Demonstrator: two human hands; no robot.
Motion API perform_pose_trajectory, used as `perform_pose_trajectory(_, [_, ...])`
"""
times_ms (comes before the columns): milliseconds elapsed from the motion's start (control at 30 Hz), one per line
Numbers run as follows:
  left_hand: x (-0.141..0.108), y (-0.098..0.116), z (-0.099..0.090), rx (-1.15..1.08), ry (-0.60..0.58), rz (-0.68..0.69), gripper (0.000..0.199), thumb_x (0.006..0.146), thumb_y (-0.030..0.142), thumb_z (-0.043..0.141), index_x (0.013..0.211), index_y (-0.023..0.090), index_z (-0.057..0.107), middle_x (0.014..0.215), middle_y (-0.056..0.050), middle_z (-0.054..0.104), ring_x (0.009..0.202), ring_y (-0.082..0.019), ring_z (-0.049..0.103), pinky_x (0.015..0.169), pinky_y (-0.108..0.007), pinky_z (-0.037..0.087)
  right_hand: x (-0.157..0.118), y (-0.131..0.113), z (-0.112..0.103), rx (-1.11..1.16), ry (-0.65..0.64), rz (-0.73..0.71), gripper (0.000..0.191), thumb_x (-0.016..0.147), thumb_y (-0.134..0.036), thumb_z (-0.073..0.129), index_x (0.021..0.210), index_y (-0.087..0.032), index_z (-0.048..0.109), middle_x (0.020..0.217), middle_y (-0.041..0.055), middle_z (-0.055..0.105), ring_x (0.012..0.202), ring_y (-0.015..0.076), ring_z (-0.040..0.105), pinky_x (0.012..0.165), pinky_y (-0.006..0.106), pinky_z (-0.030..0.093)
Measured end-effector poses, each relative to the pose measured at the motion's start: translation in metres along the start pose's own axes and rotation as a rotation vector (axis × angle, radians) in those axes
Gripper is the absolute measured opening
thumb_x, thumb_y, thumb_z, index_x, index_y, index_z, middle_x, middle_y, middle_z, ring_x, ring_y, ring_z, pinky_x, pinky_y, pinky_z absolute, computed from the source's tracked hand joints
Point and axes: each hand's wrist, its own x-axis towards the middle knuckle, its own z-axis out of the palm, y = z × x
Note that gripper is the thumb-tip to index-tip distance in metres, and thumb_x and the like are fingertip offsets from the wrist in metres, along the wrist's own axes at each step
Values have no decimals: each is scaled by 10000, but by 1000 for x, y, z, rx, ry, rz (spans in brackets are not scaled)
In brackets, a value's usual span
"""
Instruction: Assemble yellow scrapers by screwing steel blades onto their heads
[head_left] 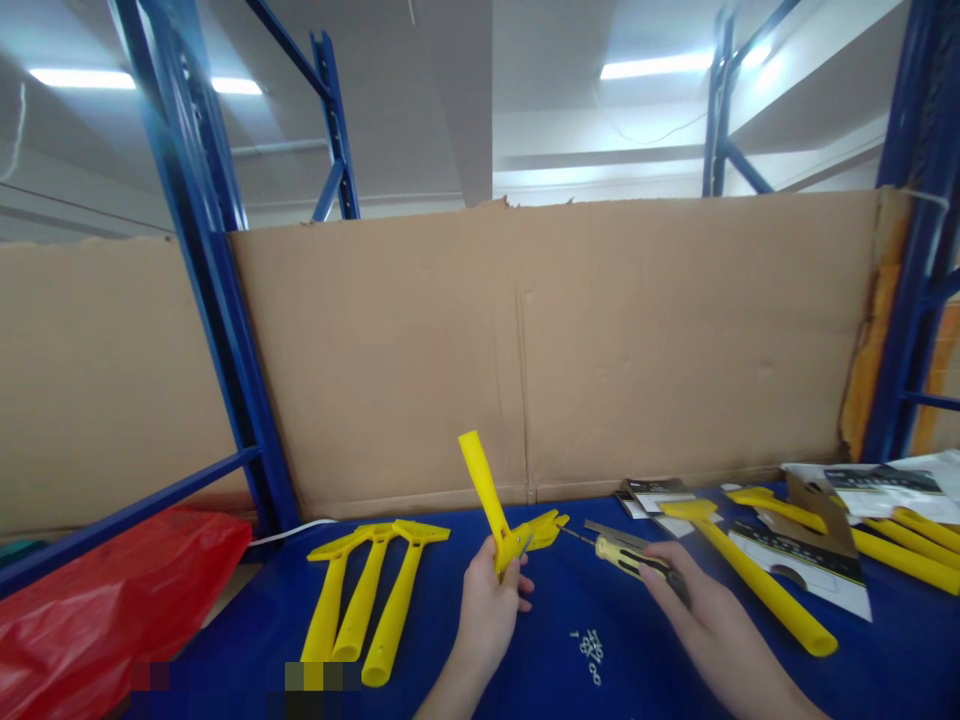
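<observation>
Lettering: black-banded printed cards (810, 566) and a white package (889, 492) at the right of the blue desk (547, 670) carry white print, too small to read.

Count: one yellow tool (484, 490) is in the left hand (487, 595), raised above the desk; that grip is closed around it near the head. One screwdriver (637, 562), cream and black handled, is in the right hand (697, 605), its grip closed on the handle. The shaft points at the tool's head; contact cannot be confirmed. One metal strip (611, 533) shows beside the screwdriver; whether held is unclear.

Three T-shaped tools (375, 580) lie at left. One loose tool (757, 585) lies at right, with several partly covered others (926, 530) beyond. Small metal pieces (589, 648) lie clustered, uncountable.
</observation>
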Motion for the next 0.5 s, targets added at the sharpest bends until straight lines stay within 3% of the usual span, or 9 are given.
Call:
perform_pose_trajectory(200, [1,-5,0,14,-25,54,278,720,273,630,917,144,482,846,-69,638,518,-97,591,374,-188,471,-1,8,7,-147,-95,5,240,866,-436,370,949,-267,520,811,42,714,738,250,685,647,338,499])
perform_pose_trajectory(333, [0,-8,1,24,-16,94,312,733,329,626,886,200,387,872,-62,649,500,-104,602,341,-189,463,-2,6,6,-313,-119,4,161,822,-339,452,932,-266,546,921,55,702,834,268,678,686,369,511])
perform_pose_trajectory(500, [-3,-6,4,54,-19,70,278,703,328,649,786,195,419,667,0,615,476,-119,603,301,-160,422,-2,4,7,-370,-128,-37,142,785,-256,490,905,-260,565,989,51,690,962,274,635,735,386,523])
